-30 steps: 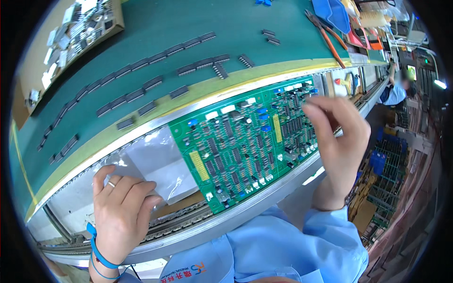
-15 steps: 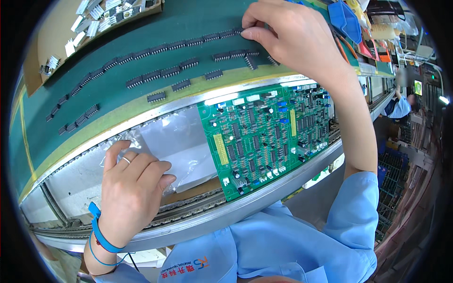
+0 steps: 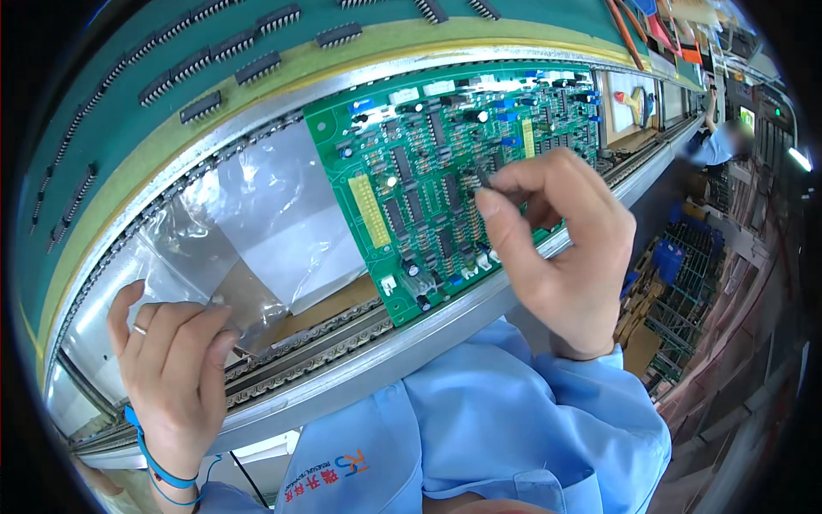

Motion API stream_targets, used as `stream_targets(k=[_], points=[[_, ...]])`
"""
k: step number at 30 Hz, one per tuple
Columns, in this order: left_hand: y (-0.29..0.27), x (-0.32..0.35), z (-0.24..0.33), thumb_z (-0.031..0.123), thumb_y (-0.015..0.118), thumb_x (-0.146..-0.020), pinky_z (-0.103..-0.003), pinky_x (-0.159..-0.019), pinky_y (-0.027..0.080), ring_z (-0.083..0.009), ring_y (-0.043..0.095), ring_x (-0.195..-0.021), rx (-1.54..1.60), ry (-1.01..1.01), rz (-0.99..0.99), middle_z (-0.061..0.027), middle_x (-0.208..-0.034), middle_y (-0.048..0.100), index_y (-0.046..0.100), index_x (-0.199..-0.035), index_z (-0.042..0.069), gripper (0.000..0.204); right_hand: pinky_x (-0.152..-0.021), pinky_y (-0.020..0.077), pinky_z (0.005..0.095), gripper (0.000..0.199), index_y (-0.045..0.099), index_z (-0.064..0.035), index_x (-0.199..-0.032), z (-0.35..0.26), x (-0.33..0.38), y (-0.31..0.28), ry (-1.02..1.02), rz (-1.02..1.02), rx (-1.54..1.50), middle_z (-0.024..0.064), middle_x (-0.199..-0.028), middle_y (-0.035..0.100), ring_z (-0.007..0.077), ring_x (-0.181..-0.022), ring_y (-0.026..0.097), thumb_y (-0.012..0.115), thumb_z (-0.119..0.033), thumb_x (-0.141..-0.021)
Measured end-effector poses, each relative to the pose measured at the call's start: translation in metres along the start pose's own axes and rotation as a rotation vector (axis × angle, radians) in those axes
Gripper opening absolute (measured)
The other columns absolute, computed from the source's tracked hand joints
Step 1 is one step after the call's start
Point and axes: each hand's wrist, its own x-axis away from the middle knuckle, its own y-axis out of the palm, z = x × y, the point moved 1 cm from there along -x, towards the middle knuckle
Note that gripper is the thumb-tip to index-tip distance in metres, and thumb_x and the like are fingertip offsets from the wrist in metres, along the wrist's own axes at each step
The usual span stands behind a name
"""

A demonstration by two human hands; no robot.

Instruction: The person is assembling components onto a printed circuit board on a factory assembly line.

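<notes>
My right hand [image 3: 569, 248] is over the green circuit board [image 3: 338, 171], thumb and forefinger pinched on a small black IC chip [image 3: 483, 176], mostly hidden by the fingertips. Many parts fill the board: black chips, a long yellow connector [image 3: 370, 212], blue and white connectors and small capacitors. Left of it, my left hand [image 3: 171, 368] hovers near a clear plastic bag [image 3: 193, 227], its fingers loosely bent and apart, nothing visible in them. A blue wrist strap [image 3: 158, 463] circles the left wrist.
Rows of black chips [image 3: 257, 67] lie on the green mat [image 3: 111, 158] beyond the metal rail [image 3: 248, 141]. A conveyor chain track [image 3: 317, 343] runs along the near side. Orange-handled tools [image 3: 625, 34] lie at the far right; another person [image 3: 723, 144] is in the background.
My right hand has come from the chip row on the mat to above the board, with a chip in its fingers. The view has shifted; my left hand stays near the plastic bag.
</notes>
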Motion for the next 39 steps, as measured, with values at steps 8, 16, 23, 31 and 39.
stream_targets(k=[8, 16, 23, 31, 39], points=[[-0.001, 0.029, -0.019, 0.006, 0.064, -0.072, -0.048, -0.098, 0.032, -0.0246, 0.053, -0.075, -0.025, -0.070, -0.026, -0.0080, -0.079, 0.055, 0.060, -0.085, 0.003, 0.014, -0.052, 0.0422, 0.0223, 0.007, 0.060, 0.0013, -0.076, -0.019, 0.010, 0.022, 0.082, -0.027, 0.079, 0.0050, -0.066, 0.057, 0.0091, -0.055, 0.050, 0.067, 0.000, -0.073], [0.003, 0.043, -0.046, 0.007, 0.063, -0.072, -0.049, -0.100, 0.031, -0.0247, 0.052, -0.076, -0.007, -0.094, -0.032, -0.0080, -0.079, 0.054, 0.060, -0.087, 0.002, 0.016, -0.045, 0.0427, 0.0251, 0.013, 0.056, -0.0046, -0.069, -0.021, 0.007, 0.029, 0.152, 0.025, 0.083, 0.0037, -0.063, 0.058, 0.0127, -0.049, 0.054, 0.069, -0.004, -0.071], [-0.010, 0.049, -0.038, 0.001, 0.060, -0.076, -0.053, -0.102, 0.030, -0.0233, 0.054, -0.076, 0.083, -0.099, -0.069, -0.0094, -0.078, 0.052, 0.058, -0.088, 0.001, 0.012, -0.050, 0.0456, 0.0235, 0.012, 0.057, -0.0019, -0.069, -0.034, 0.002, 0.031, 0.241, -0.019, 0.092, 0.0054, -0.062, 0.058, 0.0116, -0.051, 0.057, 0.068, -0.002, -0.071], [-0.002, 0.053, -0.039, 0.005, 0.062, -0.076, -0.054, -0.103, 0.030, -0.0238, 0.053, -0.077, 0.045, -0.097, -0.081, -0.0097, -0.078, 0.052, 0.059, -0.089, 0.002, 0.014, -0.056, 0.0374, 0.0189, 0.008, 0.060, 0.0017, -0.073, -0.035, 0.004, 0.033, 0.301, -0.025, 0.069, -0.0010, -0.063, 0.056, 0.0042, -0.058, 0.047, 0.067, -0.001, -0.075], [-0.004, 0.056, -0.041, 0.008, 0.060, -0.078, -0.055, -0.103, 0.029, -0.0234, 0.054, -0.078, 0.048, -0.102, -0.108, -0.0092, -0.080, 0.052, 0.059, -0.091, 0.002, 0.014, -0.053, 0.0434, 0.0219, 0.008, 0.059, 0.0024, -0.074, -0.035, 0.004, 0.031, 0.312, -0.027, 0.029, 0.0058, -0.065, 0.058, 0.0094, -0.054, 0.054, 0.067, 0.002, -0.073]])
